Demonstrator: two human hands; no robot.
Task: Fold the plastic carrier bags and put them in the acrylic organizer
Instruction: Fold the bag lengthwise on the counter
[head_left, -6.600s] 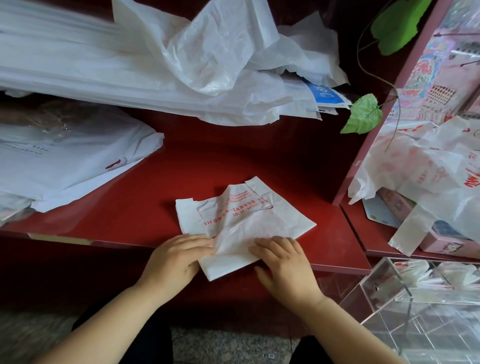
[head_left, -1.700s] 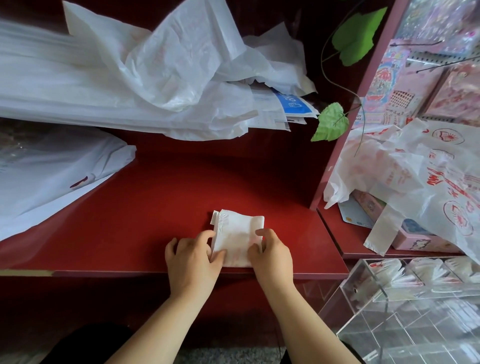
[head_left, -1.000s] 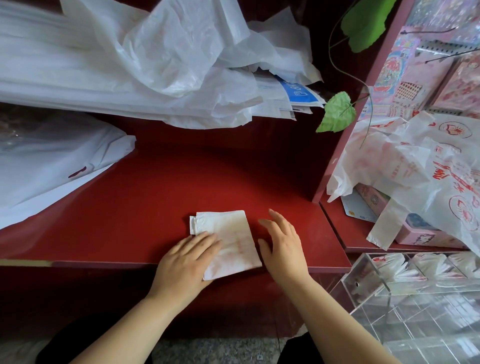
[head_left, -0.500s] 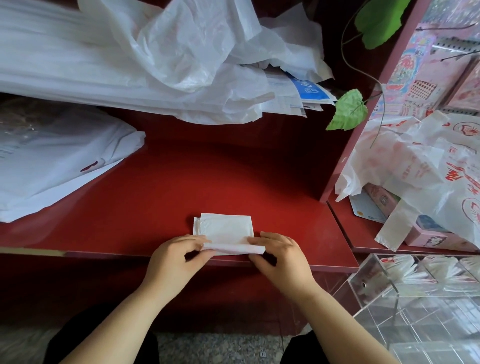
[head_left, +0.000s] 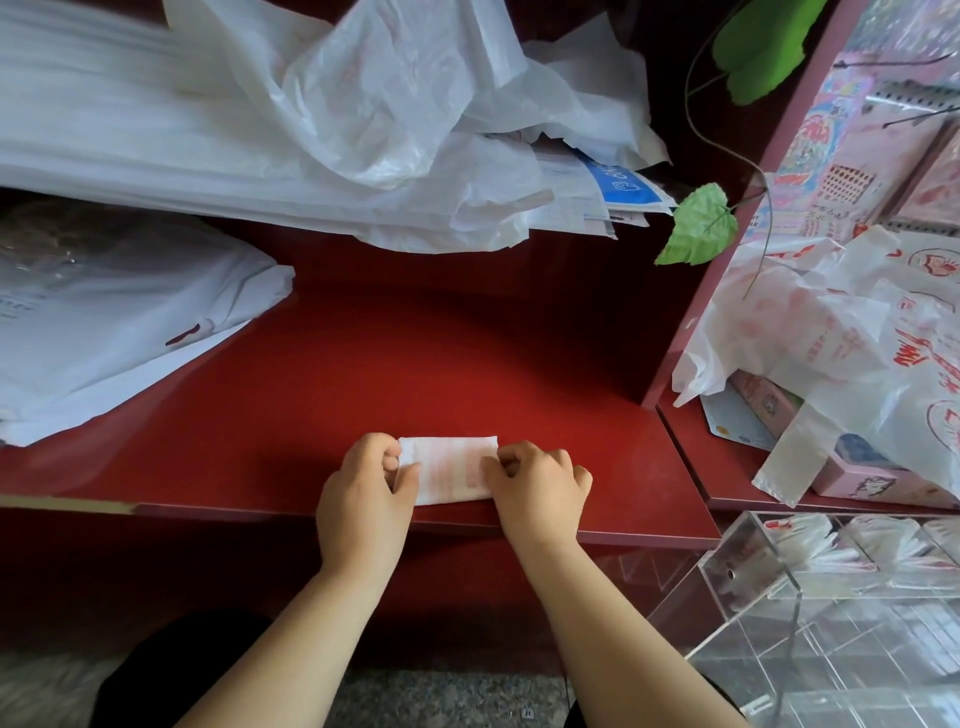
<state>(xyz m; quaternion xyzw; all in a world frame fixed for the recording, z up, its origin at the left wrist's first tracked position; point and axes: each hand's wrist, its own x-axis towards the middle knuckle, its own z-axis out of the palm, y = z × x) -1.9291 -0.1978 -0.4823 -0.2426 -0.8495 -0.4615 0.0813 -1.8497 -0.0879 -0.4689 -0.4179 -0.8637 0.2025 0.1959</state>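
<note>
White red-printed plastic carrier bag (head_left: 451, 470), folded small, lies at the near edge of the red table (head_left: 467, 364); fingers of left hand (head_left: 363, 493) and right hand (head_left: 537, 483) pinch its ends. Best to press the creases flat before lifting.

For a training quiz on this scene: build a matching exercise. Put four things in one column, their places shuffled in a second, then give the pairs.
Things
1. folded bag
2. acrylic organizer
3. pale green leaf
4. blue-printed paper

Places
A. dangling on a thin stem, upper right
B. lower right, below the red shelf
C. pinched between the left hand and right hand
D. poking out from under the crumpled white bags

Pairs: 1-C; 2-B; 3-A; 4-D
</note>
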